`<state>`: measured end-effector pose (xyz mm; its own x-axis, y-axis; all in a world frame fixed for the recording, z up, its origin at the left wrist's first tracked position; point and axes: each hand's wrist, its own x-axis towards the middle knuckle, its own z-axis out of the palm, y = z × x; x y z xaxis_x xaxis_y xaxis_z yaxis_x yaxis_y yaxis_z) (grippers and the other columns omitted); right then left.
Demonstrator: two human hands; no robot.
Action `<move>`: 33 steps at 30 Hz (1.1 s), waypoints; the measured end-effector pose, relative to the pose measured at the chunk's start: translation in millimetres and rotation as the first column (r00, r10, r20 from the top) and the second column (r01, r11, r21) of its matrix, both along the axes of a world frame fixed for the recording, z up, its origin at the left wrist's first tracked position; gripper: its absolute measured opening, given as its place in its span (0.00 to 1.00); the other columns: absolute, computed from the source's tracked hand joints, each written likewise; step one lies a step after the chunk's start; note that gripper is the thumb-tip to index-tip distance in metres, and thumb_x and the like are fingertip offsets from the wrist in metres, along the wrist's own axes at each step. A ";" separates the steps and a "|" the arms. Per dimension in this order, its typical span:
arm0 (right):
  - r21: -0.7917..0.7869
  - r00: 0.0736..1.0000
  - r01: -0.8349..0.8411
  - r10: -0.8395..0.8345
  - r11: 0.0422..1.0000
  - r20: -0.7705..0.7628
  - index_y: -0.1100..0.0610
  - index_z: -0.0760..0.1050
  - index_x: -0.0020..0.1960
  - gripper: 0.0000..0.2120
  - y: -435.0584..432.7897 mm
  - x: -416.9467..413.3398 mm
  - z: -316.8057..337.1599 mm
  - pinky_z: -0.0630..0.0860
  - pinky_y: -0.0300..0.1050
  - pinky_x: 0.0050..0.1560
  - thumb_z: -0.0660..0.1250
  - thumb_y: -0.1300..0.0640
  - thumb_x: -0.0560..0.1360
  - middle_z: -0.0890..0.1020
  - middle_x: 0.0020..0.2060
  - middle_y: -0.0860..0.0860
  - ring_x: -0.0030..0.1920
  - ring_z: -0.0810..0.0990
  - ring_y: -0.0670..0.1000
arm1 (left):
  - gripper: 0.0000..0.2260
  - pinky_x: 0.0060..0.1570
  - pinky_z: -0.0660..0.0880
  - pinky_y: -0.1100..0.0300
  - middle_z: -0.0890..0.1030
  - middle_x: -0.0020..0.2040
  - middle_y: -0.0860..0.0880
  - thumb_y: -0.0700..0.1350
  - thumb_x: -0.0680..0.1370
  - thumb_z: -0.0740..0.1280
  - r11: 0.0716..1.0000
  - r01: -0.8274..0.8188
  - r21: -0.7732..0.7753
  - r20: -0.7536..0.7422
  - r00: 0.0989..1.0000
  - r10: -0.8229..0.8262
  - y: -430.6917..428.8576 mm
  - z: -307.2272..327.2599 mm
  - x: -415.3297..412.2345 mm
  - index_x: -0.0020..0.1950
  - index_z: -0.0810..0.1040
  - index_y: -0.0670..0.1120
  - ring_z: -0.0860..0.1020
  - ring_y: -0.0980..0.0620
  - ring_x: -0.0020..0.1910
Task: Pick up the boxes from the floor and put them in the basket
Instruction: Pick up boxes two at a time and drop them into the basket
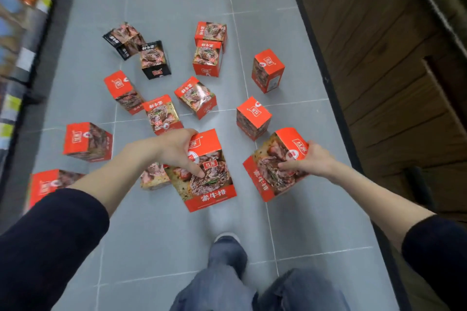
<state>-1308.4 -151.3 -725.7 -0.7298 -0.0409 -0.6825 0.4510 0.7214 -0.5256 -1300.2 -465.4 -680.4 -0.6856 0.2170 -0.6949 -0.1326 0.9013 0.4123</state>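
Several red boxes printed with a steak picture lie scattered on the grey tiled floor (156, 2). My left hand (177, 151) grips the top of one red box (212, 184), held above the floor. My right hand (308, 159) grips a second red box (267, 174), tilted, to the right of the first. Two black boxes (155, 60) lie at the far left of the scatter. Another box (154, 177) sits partly hidden under my left wrist. No basket is in view.
A shelf of goods (17, 33) runs along the left side. A wooden panelled unit (379, 58) lines the right side. My legs in jeans and one shoe (227, 238) stand at the bottom centre of the aisle.
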 end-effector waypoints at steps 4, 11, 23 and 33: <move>-0.095 0.968 -0.250 0.248 0.964 -0.025 0.53 0.74 0.50 0.28 -43.2 -5.2 140.5 0.78 0.55 0.57 0.81 0.47 0.55 0.84 0.48 0.51 0.49 0.82 0.51 | 0.40 0.58 0.73 0.56 0.76 0.58 0.52 0.54 0.60 0.80 0.993 -0.119 -0.015 -0.009 0.993 0.118 -34.7 133.7 34.5 0.65 0.65 0.47 0.76 0.51 0.56; -0.062 0.749 -0.660 0.650 0.749 -0.126 0.54 0.67 0.60 0.43 -130.4 18.0 377.3 0.77 0.53 0.58 0.80 0.40 0.52 0.80 0.54 0.51 0.53 0.79 0.51 | 0.37 0.55 0.72 0.61 0.76 0.54 0.55 0.54 0.59 0.80 0.944 -0.322 -0.071 -0.105 0.943 0.314 -85.6 364.0 144.6 0.64 0.68 0.49 0.76 0.54 0.52; 0.121 -0.002 -0.991 0.902 0.056 -0.431 0.57 0.63 0.65 0.40 -274.5 220.2 599.3 0.70 0.40 0.46 0.79 0.48 0.61 0.76 0.50 0.50 0.50 0.75 0.51 | 0.39 0.57 0.74 0.53 0.74 0.58 0.53 0.58 0.60 0.79 0.530 -0.836 -0.143 -0.319 0.546 0.775 -69.1 570.4 486.0 0.65 0.64 0.50 0.75 0.52 0.56; 0.200 -0.547 -0.828 0.678 -0.524 -0.491 0.56 0.63 0.63 0.40 -306.0 523.6 655.6 0.73 0.44 0.48 0.79 0.44 0.59 0.76 0.53 0.50 0.50 0.76 0.50 | 0.40 0.55 0.72 0.58 0.73 0.60 0.52 0.56 0.62 0.79 -0.118 -0.978 -0.170 -0.461 -0.027 0.887 83.2 637.8 815.6 0.67 0.64 0.48 0.74 0.51 0.58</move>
